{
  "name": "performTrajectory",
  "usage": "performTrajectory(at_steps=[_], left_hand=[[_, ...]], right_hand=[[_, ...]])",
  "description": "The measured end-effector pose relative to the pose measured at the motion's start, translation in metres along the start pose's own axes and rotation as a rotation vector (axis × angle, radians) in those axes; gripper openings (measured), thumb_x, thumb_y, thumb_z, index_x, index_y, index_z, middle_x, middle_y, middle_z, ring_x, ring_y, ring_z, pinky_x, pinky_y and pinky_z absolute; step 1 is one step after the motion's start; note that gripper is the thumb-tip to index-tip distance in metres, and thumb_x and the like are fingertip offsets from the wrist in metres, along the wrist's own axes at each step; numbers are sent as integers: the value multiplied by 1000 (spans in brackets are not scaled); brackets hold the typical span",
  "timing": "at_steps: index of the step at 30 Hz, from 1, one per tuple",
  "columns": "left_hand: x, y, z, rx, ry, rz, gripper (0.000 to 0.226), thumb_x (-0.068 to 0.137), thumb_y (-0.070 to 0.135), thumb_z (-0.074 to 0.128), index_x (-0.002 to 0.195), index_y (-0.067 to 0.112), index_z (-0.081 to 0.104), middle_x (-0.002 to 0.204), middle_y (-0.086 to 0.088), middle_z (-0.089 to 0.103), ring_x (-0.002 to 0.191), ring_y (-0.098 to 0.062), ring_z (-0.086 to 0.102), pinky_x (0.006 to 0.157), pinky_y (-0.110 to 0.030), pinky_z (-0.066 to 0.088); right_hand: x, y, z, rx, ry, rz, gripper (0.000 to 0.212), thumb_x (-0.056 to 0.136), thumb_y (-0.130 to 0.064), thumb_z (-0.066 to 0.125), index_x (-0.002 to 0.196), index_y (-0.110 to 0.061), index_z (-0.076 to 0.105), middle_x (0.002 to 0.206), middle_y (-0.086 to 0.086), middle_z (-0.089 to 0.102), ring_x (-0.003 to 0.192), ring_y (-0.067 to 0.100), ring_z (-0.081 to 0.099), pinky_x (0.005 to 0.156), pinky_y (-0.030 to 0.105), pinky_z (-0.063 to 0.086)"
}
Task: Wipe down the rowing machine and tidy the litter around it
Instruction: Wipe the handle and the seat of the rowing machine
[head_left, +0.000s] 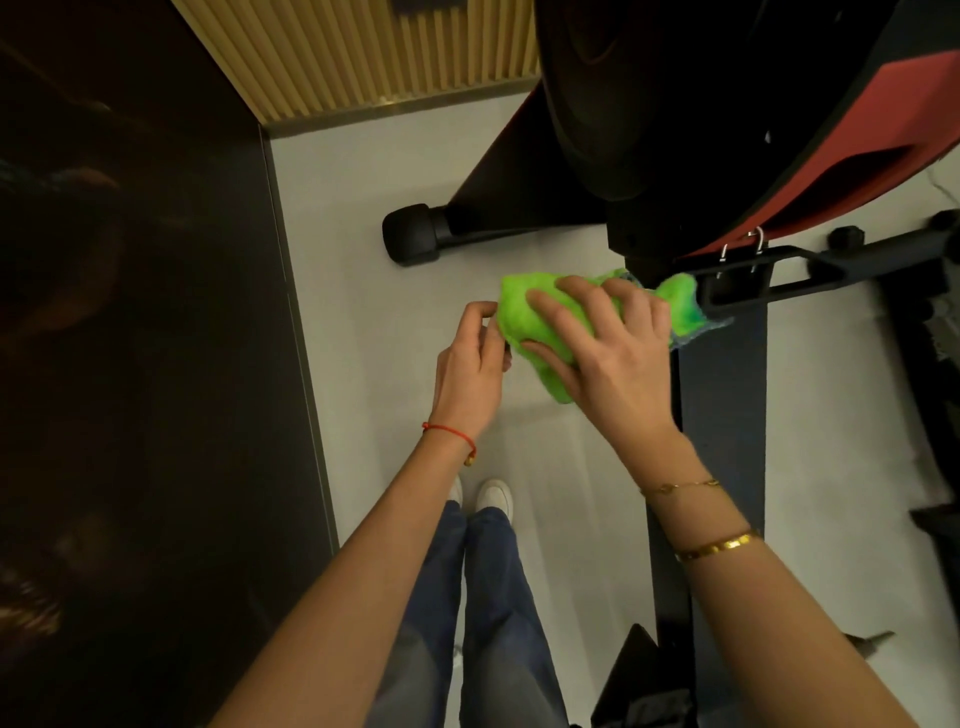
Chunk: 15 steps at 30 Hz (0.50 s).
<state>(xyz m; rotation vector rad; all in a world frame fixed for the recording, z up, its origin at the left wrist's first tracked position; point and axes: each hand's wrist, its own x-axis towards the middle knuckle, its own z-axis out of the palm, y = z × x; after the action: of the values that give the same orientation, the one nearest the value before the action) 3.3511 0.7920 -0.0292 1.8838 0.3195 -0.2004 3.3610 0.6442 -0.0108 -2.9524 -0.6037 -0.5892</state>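
Here, green cloth (524, 312) under right hand (602, 353)

The right hand (597, 338) covers the middle of the green cloth (524, 312), and whatever the cloth wraps is hidden. What the left hand (470, 364) pinches at the cloth's edge cannot be told. Above the hands, the rower (675, 130) is cut off by the top and right edges. Left of the hands, the dark panel (130, 312) shows only blurred reflections.
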Motion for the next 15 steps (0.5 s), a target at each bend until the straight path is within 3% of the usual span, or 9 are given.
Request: performTrajectory(at_steps=[6, 9, 13, 15], left_hand=[[1, 1, 1, -20, 4, -24, 26, 102, 33, 35, 113, 19, 53, 74, 2, 56, 70, -8, 55, 59, -7, 43], [3, 2, -1, 6, -18, -7, 26, 102, 33, 34, 113, 18, 52, 74, 2, 55, 69, -7, 55, 58, -6, 42], [3, 3, -1, 1, -1, -4, 24, 102, 31, 37, 109, 16, 54, 70, 2, 58, 67, -11, 56, 65, -17, 45], [3, 3, -1, -1, -1, 2, 24, 102, 30, 36, 109, 16, 54, 69, 4, 58, 67, -11, 55, 64, -15, 44]], right_hand=[[-33, 59, -16, -52, 6, 182, 38, 93, -40, 61, 124, -18, 61, 122, 12, 62, 104, 33, 46, 83, 41, 36], [-25, 61, -27, -24, 42, 310, 41, 93, -45, 58, 122, -17, 63, 123, 11, 61, 104, 34, 48, 83, 41, 36], [4, 17, -17, 81, -13, 87, 43, 93, -51, 54, 122, -20, 64, 124, 7, 62, 109, 31, 49, 88, 41, 35], [7, 6, -8, 37, -55, 55, 46, 93, -57, 50, 124, -25, 62, 125, 4, 62, 112, 31, 51, 93, 43, 35]])
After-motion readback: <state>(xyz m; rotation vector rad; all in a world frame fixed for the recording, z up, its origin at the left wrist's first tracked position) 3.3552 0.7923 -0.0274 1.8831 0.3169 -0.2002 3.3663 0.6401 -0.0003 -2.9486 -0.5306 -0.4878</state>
